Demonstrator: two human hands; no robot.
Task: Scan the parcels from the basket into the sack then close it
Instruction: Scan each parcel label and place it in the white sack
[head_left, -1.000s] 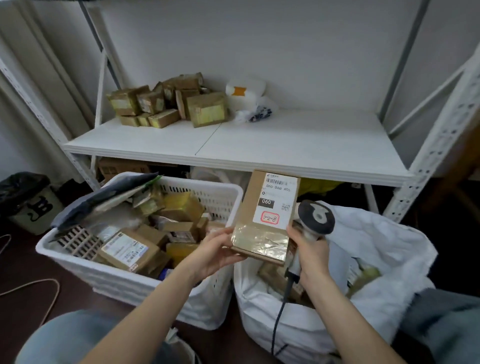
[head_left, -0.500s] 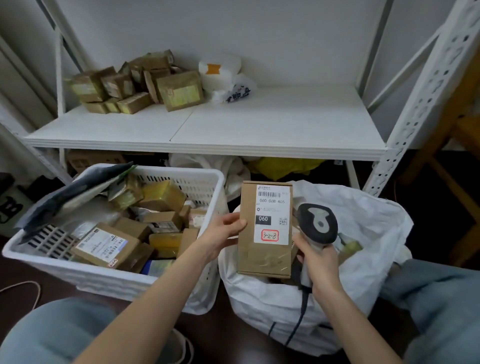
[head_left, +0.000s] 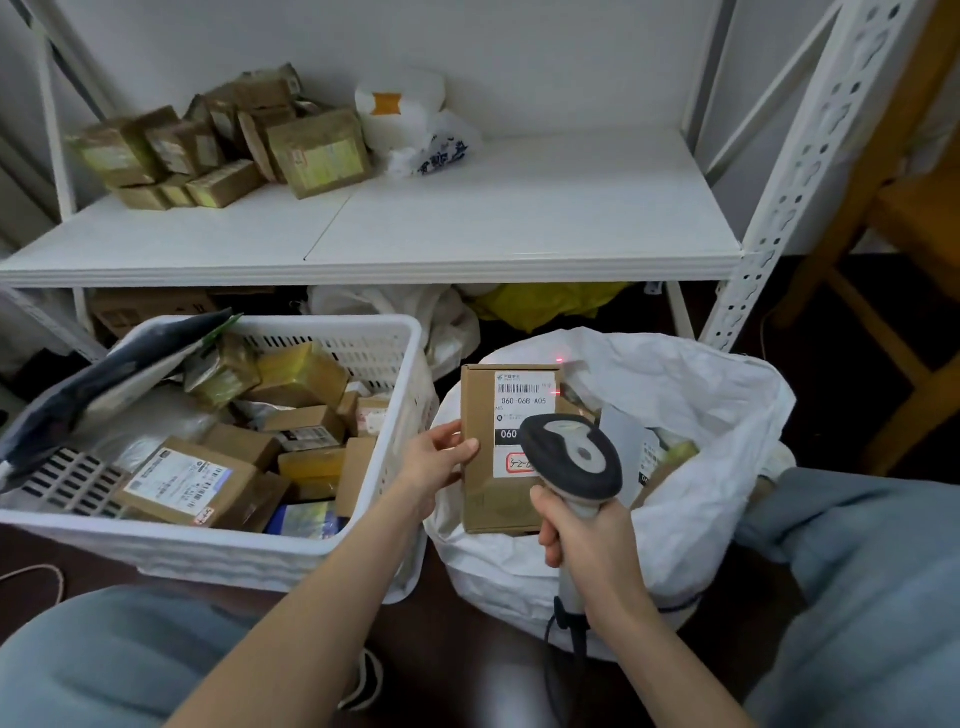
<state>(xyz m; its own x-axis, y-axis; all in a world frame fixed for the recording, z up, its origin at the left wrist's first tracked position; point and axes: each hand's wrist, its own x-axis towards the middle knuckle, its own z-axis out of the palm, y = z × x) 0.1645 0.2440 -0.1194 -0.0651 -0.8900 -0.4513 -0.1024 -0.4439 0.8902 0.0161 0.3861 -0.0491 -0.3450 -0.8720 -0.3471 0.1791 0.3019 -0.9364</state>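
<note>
Your left hand pinched the box upright over the sack, your right hand gripped the scanner, in front of its label

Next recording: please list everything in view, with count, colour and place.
held parcel: one, brown with a white label, upright at the sack's mouth
scanner: one, grey and black, in front of the held parcel
basket: one, white, floor left
basket parcels: many, mostly brown, piled in the basket
sack: one, white, open, right of the basket
shelf: one, white, behind
shelf parcels: several, brown, shelf's back left
white bags: count unclear, beside the shelf parcels
left hand: holds the held parcel's left edge
right hand: grips the scanner's handle
</note>
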